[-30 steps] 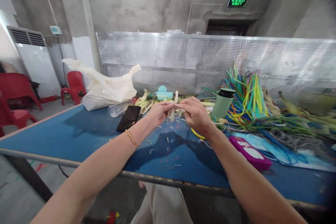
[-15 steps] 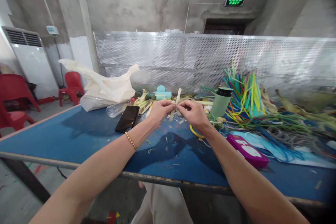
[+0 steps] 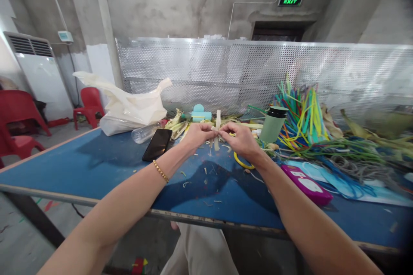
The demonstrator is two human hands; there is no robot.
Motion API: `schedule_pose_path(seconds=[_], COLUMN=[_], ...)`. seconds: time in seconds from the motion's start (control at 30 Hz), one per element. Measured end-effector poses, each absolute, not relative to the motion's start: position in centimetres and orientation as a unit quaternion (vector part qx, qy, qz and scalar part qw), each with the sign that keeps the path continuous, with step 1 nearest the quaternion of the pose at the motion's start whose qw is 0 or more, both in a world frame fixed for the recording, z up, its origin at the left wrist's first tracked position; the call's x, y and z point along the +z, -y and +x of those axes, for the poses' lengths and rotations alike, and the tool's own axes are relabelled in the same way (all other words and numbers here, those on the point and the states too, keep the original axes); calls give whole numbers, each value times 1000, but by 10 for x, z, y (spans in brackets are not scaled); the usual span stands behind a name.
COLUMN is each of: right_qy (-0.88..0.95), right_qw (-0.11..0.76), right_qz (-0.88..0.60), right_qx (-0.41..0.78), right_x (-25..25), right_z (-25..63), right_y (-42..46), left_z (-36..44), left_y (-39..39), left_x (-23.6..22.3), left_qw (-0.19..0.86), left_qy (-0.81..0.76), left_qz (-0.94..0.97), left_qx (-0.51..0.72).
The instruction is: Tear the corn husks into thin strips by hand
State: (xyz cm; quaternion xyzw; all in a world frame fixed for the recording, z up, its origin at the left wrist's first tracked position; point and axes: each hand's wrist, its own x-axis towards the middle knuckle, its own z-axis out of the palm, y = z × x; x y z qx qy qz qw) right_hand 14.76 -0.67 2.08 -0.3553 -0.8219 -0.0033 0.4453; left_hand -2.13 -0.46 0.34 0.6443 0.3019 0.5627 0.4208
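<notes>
Pale, flat strips that look like dried corn husk (image 3: 218, 117) cross between my fingertips above the blue table (image 3: 112, 176). My left hand (image 3: 199, 136) pinches the strips from the left. From the right, my right hand (image 3: 240, 138) pinches them too, close to the left fingertips. One strip stands upright, and its lower end hangs below my fingers. Just under the right wrist lies a yellow ring (image 3: 242, 162). Small pale scraps (image 3: 186, 184) are scattered on the table below my hands.
Left of my hands lie a black phone (image 3: 157, 145), a clear plastic bottle (image 3: 142, 133) and a white plastic bag (image 3: 134, 109). To the right stand a green tumbler (image 3: 273, 126), colourful strips (image 3: 305, 116), a magenta box (image 3: 306, 184) and tangled cords (image 3: 348, 167). A perforated metal screen (image 3: 193, 66) rises behind.
The upright husk strip has straightened from a slight tilt, and the crossing strip shows more between my fingertips. Both hands keep their pinch in nearly the same place.
</notes>
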Motion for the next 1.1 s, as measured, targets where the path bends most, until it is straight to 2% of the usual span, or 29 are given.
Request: schedule_pose_path(seconds=[0.23,0.43,0.53,0.63,0.73,0.83,0.97,1.1], right_qy=[830,848,853,828,778,785,846,850], right_qw=[406,361,332,319,376,414,350,329], right_qz=[-374,-385,-402,-434,-419,-341,-262,-253], right_qx=[73,55,-10,-159,-280,-311,-305,-323], right_x=[29,29,25,24,27,29,24,18], right_z=[154,160,164,167,166,159,148,144], right_y=[11,4,-4,-6,3,16,20,17], left_z=[-23,-23,-23,-24,-25,-26,-27,-26], left_y=[7,8,9,9,7,5,1,0], left_x=[7,7,7,8,9,10,10,9], left_qw=[404,399,430,487,533,569,596,616], left_qy=[-324,-348,-348,-342,-339,-341,-331,-306], left_qz=[645,653,640,598,538,473,421,412], left_qx=[561,541,533,537,557,581,599,598])
